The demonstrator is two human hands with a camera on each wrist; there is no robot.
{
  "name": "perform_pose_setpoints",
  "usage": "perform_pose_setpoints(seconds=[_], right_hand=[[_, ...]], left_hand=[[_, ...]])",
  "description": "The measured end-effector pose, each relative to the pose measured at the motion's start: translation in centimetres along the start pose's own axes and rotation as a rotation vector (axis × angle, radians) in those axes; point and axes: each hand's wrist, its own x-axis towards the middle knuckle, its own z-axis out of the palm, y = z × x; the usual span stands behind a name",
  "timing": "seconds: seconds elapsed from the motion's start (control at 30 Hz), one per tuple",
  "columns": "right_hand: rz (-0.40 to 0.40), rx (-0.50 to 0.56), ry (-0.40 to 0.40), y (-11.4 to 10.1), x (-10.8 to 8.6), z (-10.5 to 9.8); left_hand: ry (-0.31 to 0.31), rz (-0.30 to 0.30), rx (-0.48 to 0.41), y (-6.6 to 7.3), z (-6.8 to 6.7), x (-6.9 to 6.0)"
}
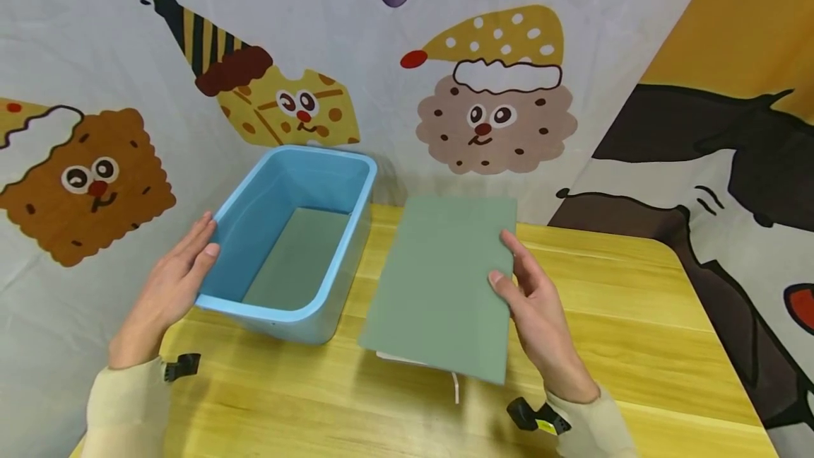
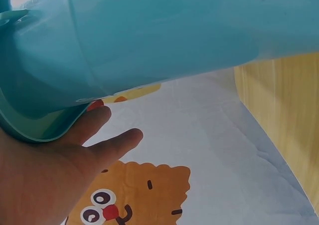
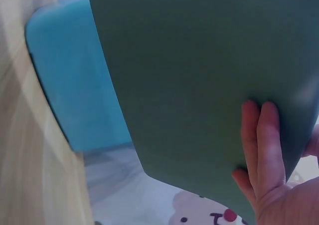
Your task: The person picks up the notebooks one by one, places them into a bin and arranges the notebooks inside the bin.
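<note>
A green notebook (image 1: 445, 281) is tilted above the table, with pale pages at its lower edge and a thin white ribbon (image 1: 456, 389) hanging below. My right hand (image 1: 537, 316) grips its right edge, thumb on the upper cover and fingers (image 3: 269, 135) against the underside. To its left stands a blue plastic bin (image 1: 356, 246). On the bin's floor lies a flat green item (image 1: 302, 260) of the same colour as the notebook. My left hand (image 1: 172, 281) rests at the bin's left rim, fingers fairly straight along the outside; the left wrist view shows fingertips just beneath the rim.
Both things are over a yellow wood-grain table (image 1: 604, 302), whose right edge slants down the view. Behind it hangs a pale cloth (image 1: 381, 48) printed with cartoon biscuits and cheese. Black straps (image 1: 181, 367) sit at both wrists.
</note>
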Motion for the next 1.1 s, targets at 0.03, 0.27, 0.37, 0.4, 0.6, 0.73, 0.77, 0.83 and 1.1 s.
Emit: perform_pose_setpoints(seconds=[0.03, 0.27, 0.37, 0.4, 0.6, 0.73, 0.77, 0.83, 1.1], right_hand=[[-0.008, 0.011, 0.002, -0.2, 0.0, 0.1], [-0.052, 0.083, 0.012, -1.8, 0.4, 1.2], [-0.076, 0.111, 0.014, -2.3, 0.6, 1.8], [-0.088, 0.122, 0.017, -2.4, 0.7, 2.0], [-0.134, 0.179, 0.017, -3.3, 1.1, 3.2], [-0.139, 0.212, 0.008, -3.8, 1.4, 3.9], [-0.135, 0.227, 0.006, -3.9, 1.5, 4.1], [-0.136, 0.247, 0.001, -4.0, 1.7, 4.4], [-0.135, 0.316, -0.005, -4.3, 2.6, 6.3]], left_hand=[[-0.001, 0.000, -0.001, 0.0, 0.0, 0.0], [0.002, 0.003, -0.006, -0.1, 0.0, 0.1], [0.002, 0.000, -0.004, -0.1, 0.0, 0.1], [0.001, 0.000, -0.004, -0.1, 0.0, 0.0], [-0.002, -0.001, -0.003, -0.1, -0.1, 0.0], [-0.002, 0.001, 0.000, 0.0, -0.1, 0.0], [-0.003, 0.002, 0.001, 0.0, -0.1, 0.1], [-0.002, 0.004, 0.000, 0.0, 0.0, 0.1], [-0.003, 0.003, 0.001, -0.2, -0.1, 0.0]])
